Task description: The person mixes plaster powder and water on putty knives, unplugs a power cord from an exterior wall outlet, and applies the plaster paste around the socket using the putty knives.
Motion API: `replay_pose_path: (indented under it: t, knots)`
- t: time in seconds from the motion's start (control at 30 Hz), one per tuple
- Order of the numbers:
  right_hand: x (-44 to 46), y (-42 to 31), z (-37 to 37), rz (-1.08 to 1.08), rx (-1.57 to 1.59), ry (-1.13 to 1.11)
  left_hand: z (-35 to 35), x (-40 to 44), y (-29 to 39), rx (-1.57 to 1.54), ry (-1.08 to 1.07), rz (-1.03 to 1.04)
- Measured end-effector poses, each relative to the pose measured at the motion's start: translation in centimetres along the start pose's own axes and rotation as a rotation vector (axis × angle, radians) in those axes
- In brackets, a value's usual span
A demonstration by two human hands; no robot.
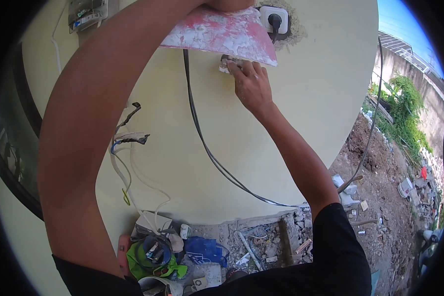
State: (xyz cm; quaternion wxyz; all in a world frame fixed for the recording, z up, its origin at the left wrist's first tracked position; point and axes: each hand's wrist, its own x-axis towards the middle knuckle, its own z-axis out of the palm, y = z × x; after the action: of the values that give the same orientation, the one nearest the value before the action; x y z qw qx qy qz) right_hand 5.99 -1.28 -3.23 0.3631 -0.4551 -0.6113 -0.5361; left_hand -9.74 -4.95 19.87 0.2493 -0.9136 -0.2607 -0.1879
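Observation:
A pink board, crusted with white plaster, spans the top of the head view in front of the cream wall. My left hand is at its upper edge, mostly cut off by the frame, so its fingers do not show. Just below the board's lower edge, my right hand is closed around a small plaster-smeared tool. Most of that tool is hidden by my fingers and the board, so its kind is unclear. Right of the board, a black plug sits in a white wall socket.
Black cables hang down the wall below the board. Loose wires with taped ends stick out at left, under an opened electrical box. Below lie a green bag, a blue cloth and rubble.

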Motion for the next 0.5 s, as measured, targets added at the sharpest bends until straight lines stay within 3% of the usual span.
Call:
replay_pose_path:
  t: [0.03,0.13,0.17,0.2,0.27,0.3,0.47,0.5]
  knots:
    - [-1.2,-0.8,-1.2,0.002,-0.005,-0.001,1.0,-0.2,-0.8,-0.001,0.001,0.006]
    - [-5.0,-1.4,-5.2,0.191,0.127,0.028,4.9,1.2,-4.2,0.094,0.240,0.325]
    - [-5.9,-1.2,-6.7,0.484,0.205,0.032,5.5,0.5,-4.3,0.086,0.249,0.326]
    - [-5.8,-1.0,-8.3,0.782,0.286,0.043,5.9,-0.8,-3.8,-0.192,0.215,0.179]
    - [-4.1,0.4,-11.2,1.282,1.406,0.458,7.6,-3.6,-1.3,-0.717,0.173,-0.061]
    - [-4.1,1.5,-11.6,1.237,1.436,0.465,8.8,-5.2,0.5,-0.966,0.168,-0.151]
    - [-1.2,1.2,-12.3,1.225,1.548,0.280,15.2,-9.6,7.4,-1.216,0.078,-0.281]
    - [-0.6,0.9,-12.4,1.205,1.567,0.181,16.1,-9.7,8.1,-1.464,0.105,-0.258]
